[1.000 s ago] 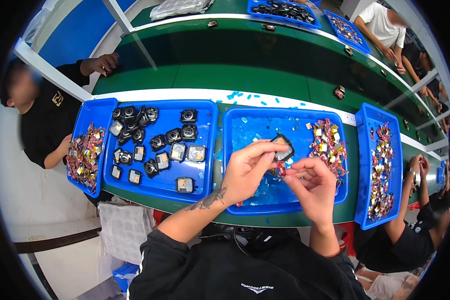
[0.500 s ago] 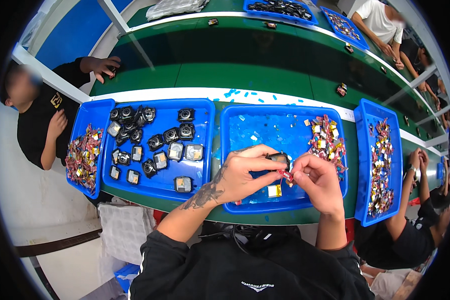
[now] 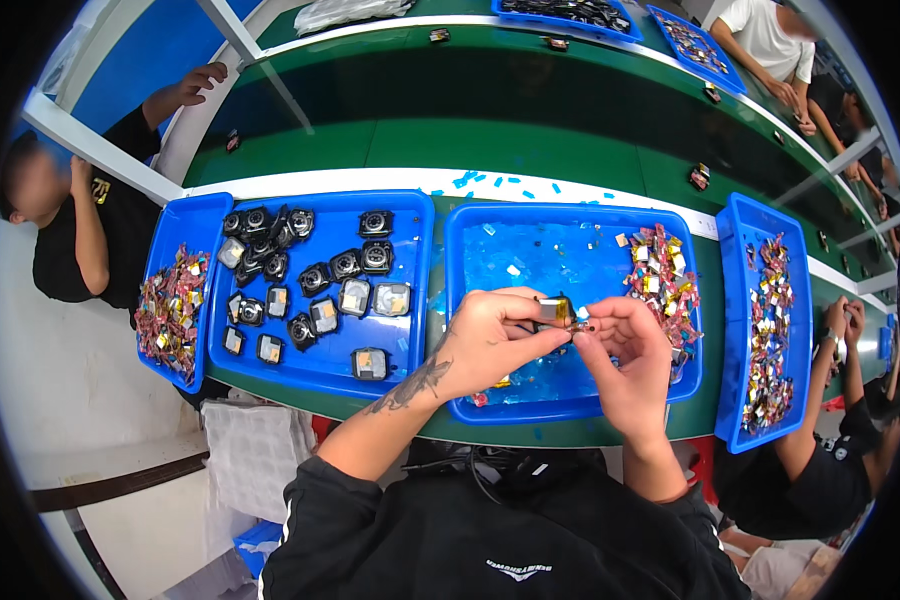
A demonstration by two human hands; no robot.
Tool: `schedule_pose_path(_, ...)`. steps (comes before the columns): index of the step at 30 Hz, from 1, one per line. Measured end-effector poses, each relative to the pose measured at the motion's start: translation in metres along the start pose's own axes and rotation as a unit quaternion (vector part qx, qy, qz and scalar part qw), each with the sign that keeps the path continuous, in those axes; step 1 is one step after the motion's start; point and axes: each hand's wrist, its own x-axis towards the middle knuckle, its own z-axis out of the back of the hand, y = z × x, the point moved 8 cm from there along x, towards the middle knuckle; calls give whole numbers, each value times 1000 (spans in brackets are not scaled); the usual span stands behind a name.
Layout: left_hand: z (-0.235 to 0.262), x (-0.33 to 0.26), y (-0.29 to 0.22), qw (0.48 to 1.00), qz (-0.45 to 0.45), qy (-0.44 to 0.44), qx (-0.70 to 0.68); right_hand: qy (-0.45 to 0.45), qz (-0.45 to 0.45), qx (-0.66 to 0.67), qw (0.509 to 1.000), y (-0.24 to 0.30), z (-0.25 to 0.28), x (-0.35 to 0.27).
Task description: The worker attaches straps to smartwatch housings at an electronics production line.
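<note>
Over the middle blue tray (image 3: pixel 475 412), my left hand (image 3: pixel 492 335) is closed around a small black watch case, mostly hidden by the fingers. A silver and yellow battery (image 3: pixel 550 310) shows at the top of this hold. My right hand (image 3: pixel 625 345) meets it from the right, thumb and fingers pinched at a tiny part beside the left fingertips. A white bit (image 3: pixel 582 314) shows between the hands; what exactly the right fingers grip is too small to tell. A heap of small red circuit pieces with batteries (image 3: pixel 660 275) lies at the tray's right side.
Left of me, a blue tray (image 3: pixel 422 270) holds several black watch cases (image 3: pixel 315 278); beside it stands a narrow tray of red pieces (image 3: pixel 173 310). Another narrow tray (image 3: pixel 735 330) is at right. Beyond runs a green conveyor (image 3: pixel 450 145) with scattered parts. Co-workers sit left and right.
The battery that hung below my left hand is now up at the held case. My right hand has shifted slightly left and up. The co-worker at left has raised both hands.
</note>
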Motion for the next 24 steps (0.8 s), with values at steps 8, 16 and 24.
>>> schedule_pose_path(8,-4,-1,9,992,46,10,-115,-69,86,-90,990,2,3,2)
schedule_pose_path(16,-8,-1,4,995,-16,-18,-101,-101,123,-130,979,2,3,-1)
schedule_pose_path(24,-9,-5,2,992,-7,-75,-102,-39,50,-77,995,-10,-10,6)
